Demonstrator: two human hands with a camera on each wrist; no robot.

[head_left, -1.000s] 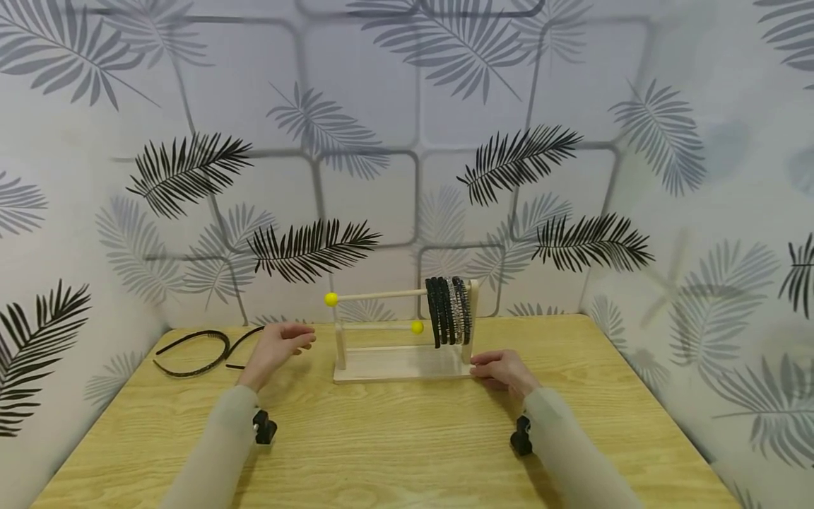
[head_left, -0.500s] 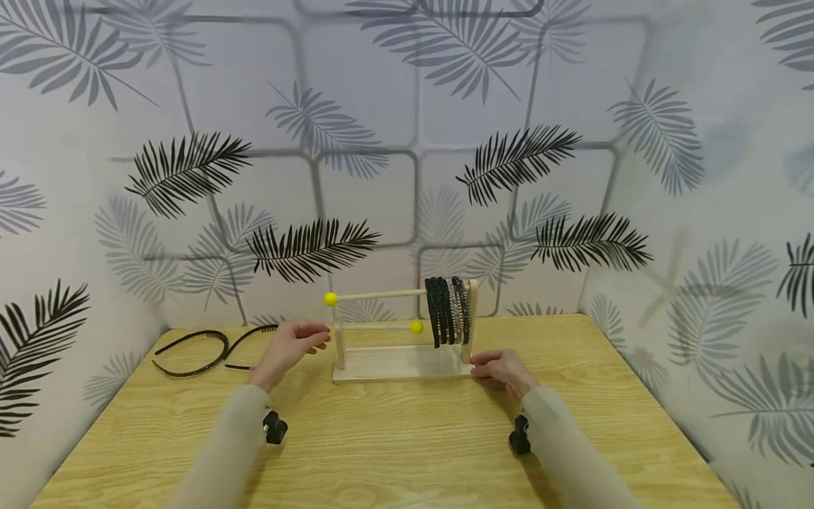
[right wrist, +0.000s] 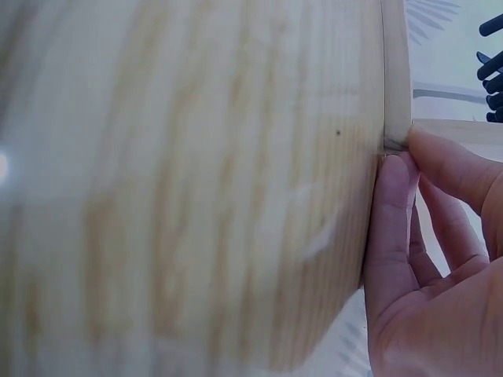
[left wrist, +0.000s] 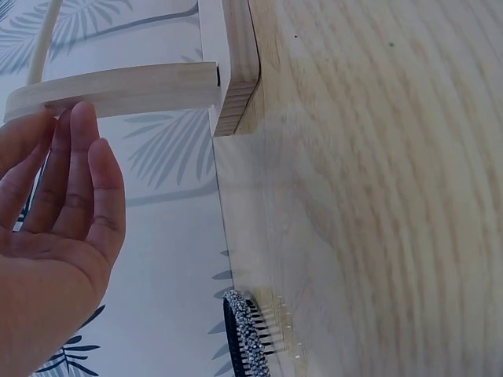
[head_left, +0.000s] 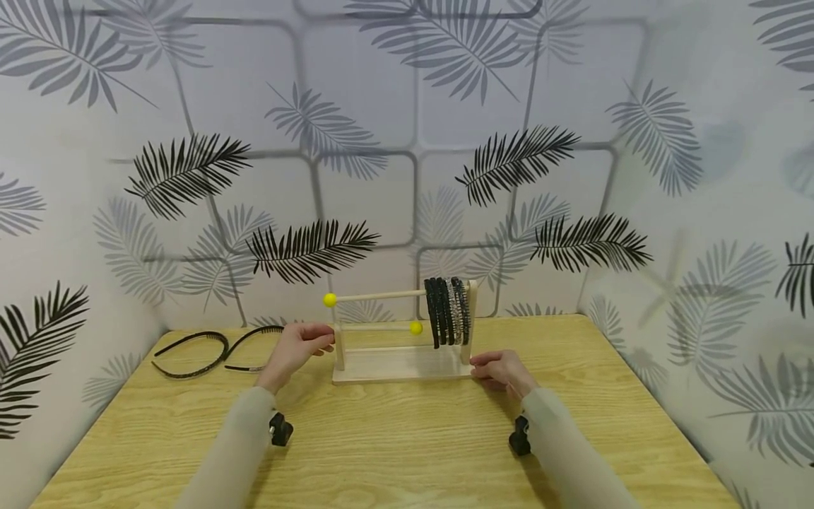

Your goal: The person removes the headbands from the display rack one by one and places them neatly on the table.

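Observation:
A pale wooden headband stand [head_left: 400, 364] with yellow ball ends on its two rods stands mid-table. Several black and silver headbands [head_left: 448, 312] hang at the right of its upper rod. My left hand [head_left: 297, 350] has its fingertips at the stand's left post [left wrist: 134, 88]; in the left wrist view they touch the wood, fingers loosely extended. At the base's right end, my right hand [head_left: 505, 371] pinches the corner between thumb and index finger, as the right wrist view shows around the base edge [right wrist: 398, 78].
Two dark headbands [head_left: 191, 373] lie at the table's left, the second partly behind my left hand. One with comb teeth and sparkles [left wrist: 245, 338] shows in the left wrist view. Leaf-patterned walls [head_left: 407, 177] rise behind and beside the wooden table [head_left: 394, 452].
My left hand has moved right, from beside the headbands on the table to the stand's left post. My right hand has stayed at the base's corner. The stand has not visibly moved.

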